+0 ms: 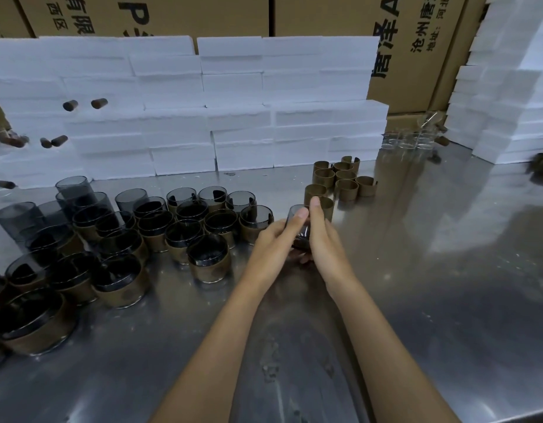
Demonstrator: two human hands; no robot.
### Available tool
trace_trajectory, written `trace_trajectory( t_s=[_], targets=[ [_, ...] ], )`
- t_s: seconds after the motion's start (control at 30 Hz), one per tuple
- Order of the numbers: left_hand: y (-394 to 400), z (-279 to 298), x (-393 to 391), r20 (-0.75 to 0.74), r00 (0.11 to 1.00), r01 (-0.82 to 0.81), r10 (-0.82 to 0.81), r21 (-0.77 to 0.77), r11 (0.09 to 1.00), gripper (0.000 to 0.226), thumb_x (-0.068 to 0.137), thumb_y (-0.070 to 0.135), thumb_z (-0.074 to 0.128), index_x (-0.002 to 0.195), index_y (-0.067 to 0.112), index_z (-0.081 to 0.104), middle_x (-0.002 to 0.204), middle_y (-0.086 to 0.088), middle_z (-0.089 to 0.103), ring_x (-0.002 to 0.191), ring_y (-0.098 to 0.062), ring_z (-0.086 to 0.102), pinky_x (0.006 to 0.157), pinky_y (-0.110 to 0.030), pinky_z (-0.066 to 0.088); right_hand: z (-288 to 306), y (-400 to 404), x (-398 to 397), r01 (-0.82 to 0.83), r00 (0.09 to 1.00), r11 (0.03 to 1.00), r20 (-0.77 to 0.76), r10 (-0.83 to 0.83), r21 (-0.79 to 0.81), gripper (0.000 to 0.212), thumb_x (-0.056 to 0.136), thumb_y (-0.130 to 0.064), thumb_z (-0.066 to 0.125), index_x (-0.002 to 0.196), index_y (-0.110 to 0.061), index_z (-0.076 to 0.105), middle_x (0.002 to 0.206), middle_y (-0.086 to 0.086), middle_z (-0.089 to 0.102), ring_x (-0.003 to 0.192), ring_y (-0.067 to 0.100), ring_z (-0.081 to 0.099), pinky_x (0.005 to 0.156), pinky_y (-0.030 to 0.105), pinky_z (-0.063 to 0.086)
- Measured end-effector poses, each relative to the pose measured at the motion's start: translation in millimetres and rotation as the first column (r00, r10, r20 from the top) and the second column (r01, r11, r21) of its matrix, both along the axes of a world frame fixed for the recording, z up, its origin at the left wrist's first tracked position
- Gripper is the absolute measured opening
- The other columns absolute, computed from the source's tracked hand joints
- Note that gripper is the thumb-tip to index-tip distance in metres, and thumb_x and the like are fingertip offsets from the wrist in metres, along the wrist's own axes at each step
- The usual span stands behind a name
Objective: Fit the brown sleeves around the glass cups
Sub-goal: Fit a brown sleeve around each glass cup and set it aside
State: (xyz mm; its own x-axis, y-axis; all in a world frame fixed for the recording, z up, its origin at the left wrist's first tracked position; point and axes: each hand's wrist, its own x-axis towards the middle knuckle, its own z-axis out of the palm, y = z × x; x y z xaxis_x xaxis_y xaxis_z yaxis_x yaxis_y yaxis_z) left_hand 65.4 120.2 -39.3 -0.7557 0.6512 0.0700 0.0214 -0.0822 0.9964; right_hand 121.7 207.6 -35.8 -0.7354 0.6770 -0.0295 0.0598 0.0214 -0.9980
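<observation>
A dark glass cup [300, 232] stands on the steel table [416, 270] in the middle of the head view, held between both hands. My left hand [277, 236] grips its left side and my right hand [323, 236] grips its right side; the hands hide most of it. A brown sleeve seems to sit round its lower part, though I cannot tell for sure. Several loose brown sleeves [340, 180] stand just behind my fingertips. Several sleeved cups [209, 257] crowd the table's left half, with a few bare smoky cups [76, 190] behind them.
Stacked white foam blocks [233, 117] wall off the back, and more foam blocks [514, 87] rise at the right. Cardboard boxes [416, 41] stand behind. Clear glasses [407, 141] sit at the back right. A person's hand [10, 140] shows at the far left edge.
</observation>
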Motion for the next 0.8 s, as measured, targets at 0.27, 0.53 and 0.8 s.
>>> trace_trajectory(
  t_s=[0.27,0.53,0.8],
  targets=[
    [1,-8,-12,0.000,0.993,-0.122,0.122,0.043,0.992,0.029,0.102,0.032,0.061,0.126,0.016,0.064,0.109,0.005,0.073,0.095,-0.009,0.072,0.076,-0.021,0.058,-8,5,-4,0.141,0.988,0.986,-0.080,-0.135,0.084,0.054,0.111,-0.043,0.028,0.126,-0.009,0.068,0.120,0.013,0.072,0.117,0.027,0.065,0.106,0.048,0.049],
    [5,-13,-19,0.032,0.979,-0.201,0.200,0.046,0.978,0.020,0.109,0.021,0.047,0.122,0.016,0.061,0.116,-0.008,0.069,0.106,-0.016,0.068,0.082,-0.030,0.060,-14,8,-6,0.134,0.989,0.973,-0.090,-0.119,0.186,0.035,0.111,-0.020,0.038,0.130,-0.007,0.065,0.120,0.010,0.069,0.109,0.025,0.063,0.103,0.044,0.050],
    [-1,-6,-18,0.115,0.987,-0.116,0.111,0.038,0.992,0.064,0.088,0.072,0.055,0.118,0.020,0.076,0.113,-0.005,0.078,0.110,-0.022,0.073,0.099,-0.037,0.054,-7,0,-4,-0.031,0.991,0.994,-0.130,0.018,-0.104,0.051,0.094,-0.053,0.065,0.130,-0.017,0.063,0.112,-0.001,0.074,0.095,0.007,0.070,0.080,0.022,0.056]
  ],
)
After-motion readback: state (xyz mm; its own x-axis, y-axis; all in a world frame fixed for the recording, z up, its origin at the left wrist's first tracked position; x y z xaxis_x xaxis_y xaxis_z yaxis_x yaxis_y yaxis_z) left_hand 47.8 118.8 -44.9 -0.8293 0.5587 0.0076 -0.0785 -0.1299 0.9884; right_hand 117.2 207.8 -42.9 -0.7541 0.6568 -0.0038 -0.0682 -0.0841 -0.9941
